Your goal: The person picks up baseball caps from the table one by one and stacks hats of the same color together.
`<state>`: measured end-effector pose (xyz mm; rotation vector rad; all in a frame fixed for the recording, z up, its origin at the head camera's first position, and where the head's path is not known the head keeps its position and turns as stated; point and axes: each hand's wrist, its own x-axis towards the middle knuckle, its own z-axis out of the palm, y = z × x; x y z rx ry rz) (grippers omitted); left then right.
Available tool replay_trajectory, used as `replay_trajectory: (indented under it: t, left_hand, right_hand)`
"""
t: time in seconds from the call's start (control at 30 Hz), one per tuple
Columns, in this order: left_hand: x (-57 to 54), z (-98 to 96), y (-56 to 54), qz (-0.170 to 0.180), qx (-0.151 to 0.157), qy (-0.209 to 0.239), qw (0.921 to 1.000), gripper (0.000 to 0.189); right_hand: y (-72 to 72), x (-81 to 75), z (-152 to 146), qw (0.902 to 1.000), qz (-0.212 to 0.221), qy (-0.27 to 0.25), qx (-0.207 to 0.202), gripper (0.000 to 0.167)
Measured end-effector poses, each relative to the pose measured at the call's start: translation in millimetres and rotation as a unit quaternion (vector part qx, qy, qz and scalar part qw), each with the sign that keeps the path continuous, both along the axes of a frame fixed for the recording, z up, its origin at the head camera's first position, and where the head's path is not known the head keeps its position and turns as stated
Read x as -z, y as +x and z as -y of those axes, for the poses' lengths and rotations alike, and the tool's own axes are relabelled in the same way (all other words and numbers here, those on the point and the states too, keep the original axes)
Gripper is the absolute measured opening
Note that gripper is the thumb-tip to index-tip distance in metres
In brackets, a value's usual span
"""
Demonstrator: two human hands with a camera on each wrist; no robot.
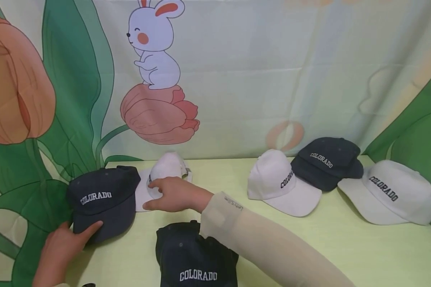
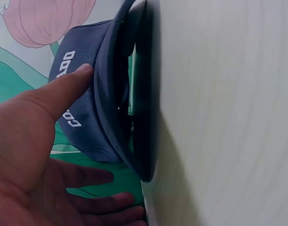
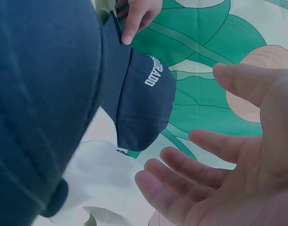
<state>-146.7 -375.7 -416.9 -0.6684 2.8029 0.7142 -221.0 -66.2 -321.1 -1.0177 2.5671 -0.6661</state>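
Note:
A navy COLORADO cap (image 1: pixel 104 199) sits at the table's left end. My left hand (image 1: pixel 70 239) is open beside it, and its thumb (image 2: pixel 71 80) presses on this navy cap (image 2: pixel 94 99) near the brim. Behind it lies a white cap (image 1: pixel 165 169). My right hand (image 1: pixel 165 195) reaches over that cap's brim with straight, spread fingers and holds nothing. In the right wrist view, the right hand (image 3: pixel 205 183) hovers by the white cap (image 3: pixel 99 183), with the left navy cap (image 3: pixel 144 103) beyond. Another navy cap (image 1: pixel 195 259) lies under my right forearm.
To the right lie a white cap (image 1: pixel 280 183), a navy cap (image 1: pixel 327 161) and another white cap (image 1: pixel 391 191), all lettered COLORADO. The pale green table (image 1: pixel 344 247) is backed by a hanging cloth (image 1: pixel 237 79) with a rabbit and tulips.

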Motion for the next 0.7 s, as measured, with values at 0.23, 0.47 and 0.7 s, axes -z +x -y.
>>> replay_trajectory:
  t: [0.23,0.47,0.7]
  left_hand:
    - [2.9,2.8,-6.1,-0.012,0.011,0.003,0.9999,0.113]
    - [-1.5,1.0,-11.3,-0.014,0.012,0.001,0.9998,0.109]
    - [1.4,0.2,-15.3,-0.027,0.018,-0.012,0.9994,0.106]
  right_hand:
    - [-4.1,-2.9,11.7,0.9999,0.007,0.015,0.004,0.061]
    - [-11.2,1.4,24.8,0.9993,0.028,0.021,0.014,0.064]
    - [-15.2,10.8,41.3,0.9986,0.037,0.029,0.023,0.063]
